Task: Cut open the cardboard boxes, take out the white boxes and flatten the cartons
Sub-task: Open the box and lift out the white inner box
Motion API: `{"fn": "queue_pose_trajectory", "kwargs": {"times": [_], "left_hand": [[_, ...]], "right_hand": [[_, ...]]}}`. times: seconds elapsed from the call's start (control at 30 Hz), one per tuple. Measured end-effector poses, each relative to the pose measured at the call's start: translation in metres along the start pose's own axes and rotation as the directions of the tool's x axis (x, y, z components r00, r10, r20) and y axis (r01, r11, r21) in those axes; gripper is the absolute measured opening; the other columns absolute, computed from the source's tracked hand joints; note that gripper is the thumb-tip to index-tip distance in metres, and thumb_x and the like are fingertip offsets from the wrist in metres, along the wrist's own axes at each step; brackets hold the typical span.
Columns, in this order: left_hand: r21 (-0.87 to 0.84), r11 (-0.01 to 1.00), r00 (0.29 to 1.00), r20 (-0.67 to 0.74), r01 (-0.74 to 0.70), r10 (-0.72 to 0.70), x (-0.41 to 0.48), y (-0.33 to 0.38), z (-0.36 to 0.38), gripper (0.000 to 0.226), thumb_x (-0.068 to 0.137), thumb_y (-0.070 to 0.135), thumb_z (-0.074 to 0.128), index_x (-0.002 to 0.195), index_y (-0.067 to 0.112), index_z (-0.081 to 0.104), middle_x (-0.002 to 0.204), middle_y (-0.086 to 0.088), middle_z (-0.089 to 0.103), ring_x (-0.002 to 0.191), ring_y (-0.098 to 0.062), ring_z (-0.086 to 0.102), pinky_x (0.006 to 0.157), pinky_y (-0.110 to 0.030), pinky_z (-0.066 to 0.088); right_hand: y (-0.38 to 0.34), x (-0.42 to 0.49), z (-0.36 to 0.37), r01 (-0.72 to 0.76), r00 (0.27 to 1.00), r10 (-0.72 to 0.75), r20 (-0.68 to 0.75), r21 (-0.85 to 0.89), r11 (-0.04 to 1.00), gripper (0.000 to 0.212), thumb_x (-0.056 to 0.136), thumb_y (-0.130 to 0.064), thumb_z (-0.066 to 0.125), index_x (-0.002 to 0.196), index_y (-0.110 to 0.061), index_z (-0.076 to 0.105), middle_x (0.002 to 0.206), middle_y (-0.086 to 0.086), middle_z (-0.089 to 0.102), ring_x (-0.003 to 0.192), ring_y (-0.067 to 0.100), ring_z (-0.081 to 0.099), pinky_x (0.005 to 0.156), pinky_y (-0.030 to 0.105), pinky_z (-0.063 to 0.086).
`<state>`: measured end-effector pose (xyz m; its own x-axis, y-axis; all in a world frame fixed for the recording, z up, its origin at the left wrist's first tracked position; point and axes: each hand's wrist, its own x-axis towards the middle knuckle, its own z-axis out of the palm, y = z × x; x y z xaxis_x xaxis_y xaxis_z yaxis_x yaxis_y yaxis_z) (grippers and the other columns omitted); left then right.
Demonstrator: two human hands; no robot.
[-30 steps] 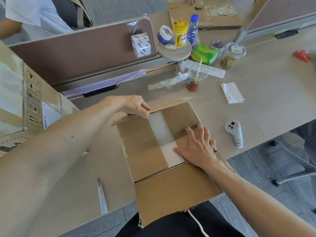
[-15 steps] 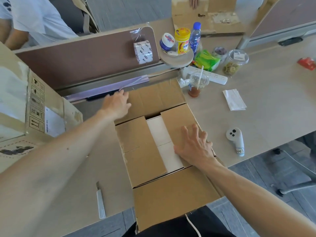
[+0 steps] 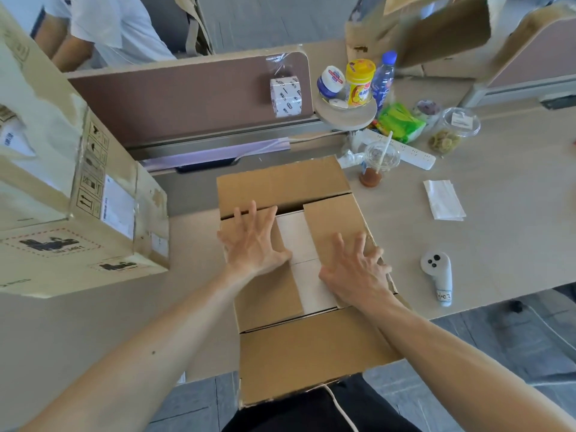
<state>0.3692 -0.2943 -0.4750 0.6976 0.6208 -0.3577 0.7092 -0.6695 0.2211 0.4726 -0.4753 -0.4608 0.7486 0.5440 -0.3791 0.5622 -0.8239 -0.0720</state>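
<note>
The brown corrugated cardboard carton (image 3: 311, 353) sits at the near edge of the pale wooden desk (image 3: 498, 232), its long outer flaps folded outward. The left hand (image 3: 252, 244) and right hand (image 3: 355, 269) lie flat with fingers spread, gripping nothing, each pressing one short inner flap. The smooth white boxes (image 3: 296, 235) show in the gap between the hands, directly beneath the flaps. The board looks light and stiff, likely to hinge only along its creases, so each flap is probably best taken at its free edge beside the gap. The white boxes seem tightly packed and slippery, probably needing fingertips worked down their sides.
</note>
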Motion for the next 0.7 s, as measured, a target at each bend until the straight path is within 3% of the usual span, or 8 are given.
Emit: {"fn": "queue_pose_trajectory", "kwargs": {"times": [0.1, 0.23, 0.33, 0.43, 0.53, 0.63, 0.7], "left_hand": [[-0.057, 0.998, 1.0, 0.018, 0.005, -0.004, -0.002, 0.002, -0.007, 0.106, 0.07, 0.064, 0.063, 0.155, 0.044, 0.004, 0.167, -0.001, -0.014, 0.152, -0.036, -0.015, 0.107, -0.079, 0.012], [-0.224, 0.974, 0.999, 0.034, -0.018, 0.027, -0.003, -0.004, -0.026, 0.101, 0.071, 0.055, 0.065, 0.153, 0.05, 0.007, 0.167, 0.002, -0.013, 0.153, -0.037, -0.01, 0.109, -0.075, 0.014], [-0.364, 0.931, 0.998, 0.033, -0.032, 0.047, -0.007, -0.013, -0.041, 0.098, 0.063, 0.05, 0.06, 0.15, 0.053, 0.015, 0.168, 0.003, -0.01, 0.153, -0.039, -0.005, 0.116, -0.066, 0.02], [-0.424, 0.904, 0.997, 0.026, -0.056, 0.074, -0.016, -0.024, -0.056, 0.096, 0.062, 0.045, 0.06, 0.149, 0.051, 0.019, 0.168, 0.002, -0.01, 0.151, -0.038, 0.017, 0.113, -0.057, 0.035], [-0.349, 0.935, 0.998, -0.013, -0.059, 0.058, -0.026, -0.035, -0.069, 0.1, 0.062, 0.044, 0.057, 0.154, 0.042, 0.018, 0.168, -0.004, -0.007, 0.141, -0.039, 0.037, 0.11, -0.059, 0.036], [-0.236, 0.971, 0.997, -0.066, -0.048, 0.033, -0.034, -0.049, -0.08, 0.103, 0.061, 0.041, 0.055, 0.157, 0.034, 0.02, 0.168, -0.007, -0.006, 0.144, -0.04, 0.034, 0.112, -0.06, 0.034], [-0.164, 0.986, 0.996, -0.082, -0.039, 0.026, -0.038, -0.057, -0.087, 0.099, 0.067, 0.036, 0.063, 0.157, 0.03, 0.021, 0.168, -0.008, -0.008, 0.15, -0.036, 0.024, 0.114, -0.061, 0.03]], "right_hand": [[0.006, 0.0, -0.006, 0.029, 0.999, -0.029, 0.017, 0.024, 0.999, 0.068, 0.083, -0.052, 0.044, 0.141, -0.036, 0.012, 0.146, 0.017, 0.018, 0.113, 0.049, 0.038, 0.087, 0.06, 0.045], [0.013, -0.002, -0.03, 0.144, 0.983, -0.156, 0.098, 0.114, 0.983, 0.072, 0.094, -0.042, 0.038, 0.152, -0.04, -0.004, 0.147, 0.024, 0.027, 0.124, 0.051, 0.041, 0.094, 0.062, 0.042], [0.02, -0.006, -0.047, 0.266, 0.964, -0.266, -0.021, 0.121, 0.956, 0.071, 0.095, -0.031, 0.038, 0.153, -0.036, -0.003, 0.127, 0.016, 0.053, 0.101, 0.042, 0.058, 0.084, 0.052, 0.048], [0.029, -0.007, -0.061, 0.327, 0.942, -0.317, -0.107, 0.102, 0.939, 0.07, 0.09, -0.027, 0.036, 0.149, -0.046, 0.002, 0.114, 0.006, 0.059, 0.084, 0.041, 0.061, 0.076, 0.049, 0.052], [0.045, -0.007, -0.081, 0.303, 0.95, -0.291, -0.115, 0.096, 0.948, 0.068, 0.093, -0.018, 0.037, 0.147, -0.051, 0.011, 0.104, -0.003, 0.055, 0.083, 0.037, 0.057, 0.074, 0.043, 0.048], [0.073, 0.003, -0.09, 0.207, 0.972, -0.193, -0.134, 0.099, 0.973, 0.07, 0.092, -0.007, 0.033, 0.144, -0.051, 0.018, 0.11, 0.003, 0.056, 0.086, 0.037, 0.057, 0.076, 0.045, 0.049], [0.09, 0.011, -0.087, 0.164, 0.975, -0.153, -0.159, 0.06, 0.985, 0.067, 0.095, -0.009, 0.034, 0.145, -0.05, 0.016, 0.129, 0.003, 0.048, 0.095, 0.038, 0.059, 0.081, 0.048, 0.051]]}}
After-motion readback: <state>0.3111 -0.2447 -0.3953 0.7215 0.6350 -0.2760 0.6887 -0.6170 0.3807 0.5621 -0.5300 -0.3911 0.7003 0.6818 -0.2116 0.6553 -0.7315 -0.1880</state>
